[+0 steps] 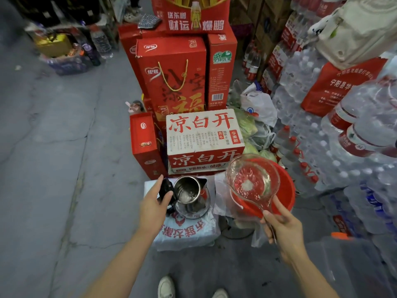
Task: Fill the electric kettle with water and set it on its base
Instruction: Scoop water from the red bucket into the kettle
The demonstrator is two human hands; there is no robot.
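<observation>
A steel electric kettle (191, 197) stands on a white printed case (184, 233), lid tipped back, a little water at its bottom. My left hand (155, 203) rests on its black lid and handle (166, 188), thumb and fingers around it. My right hand (279, 226) grips the handle of a clear plastic water ladle (251, 181), which holds water and hangs over a red plastic basin (283, 190) just right of the kettle. I cannot see the kettle's base.
Red gift cartons (171, 78) and a white and red carton (204, 134) are stacked right behind the kettle. Packs of bottled water (322, 147) rise on the right. Grey concrete floor (53, 147) lies to the left. My shoes (167, 287) show below.
</observation>
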